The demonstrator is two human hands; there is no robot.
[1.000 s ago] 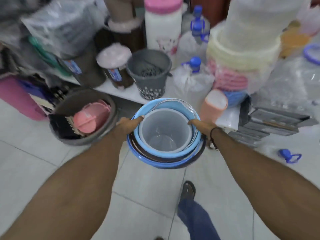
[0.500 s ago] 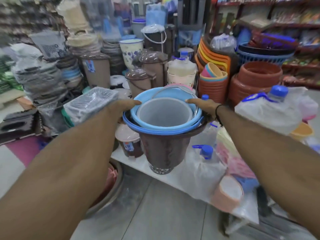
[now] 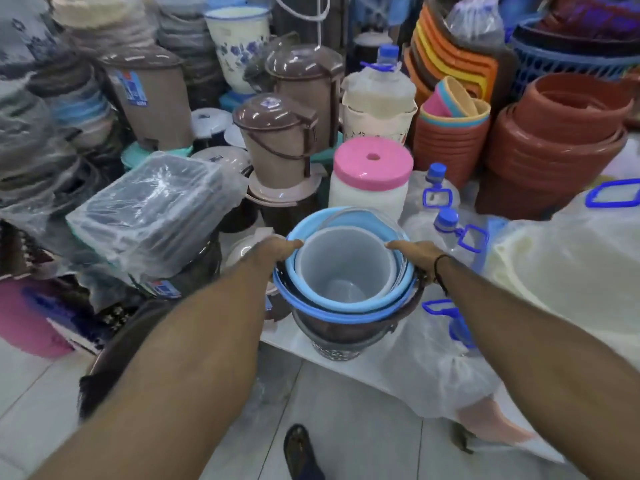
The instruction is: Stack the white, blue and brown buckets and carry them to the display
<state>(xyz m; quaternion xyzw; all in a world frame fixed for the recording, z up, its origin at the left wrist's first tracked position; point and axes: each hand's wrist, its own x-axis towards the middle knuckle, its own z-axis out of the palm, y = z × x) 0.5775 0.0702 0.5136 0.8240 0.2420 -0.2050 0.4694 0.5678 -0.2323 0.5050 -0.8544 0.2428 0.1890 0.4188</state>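
Both hands (image 3: 349, 252) grip the nested buckets (image 3: 346, 271) at opposite rims; mouths up, apparently near-upright.

Both hands' fingers (image 3: 294, 244) seem hidden under the bucket rims.

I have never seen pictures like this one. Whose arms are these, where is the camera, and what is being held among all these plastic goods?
There is no machine here. A person wears a wide-angle camera on the head, so you look down along their own two bare arms. The left hand and the right hand grip opposite rims of a nested stack: a white bucket inside a blue bucket inside a brown bucket. Ahead is a crowded shop display: a pink-lidded white jar, brown lidded bins and terracotta pots. Below is tiled floor.
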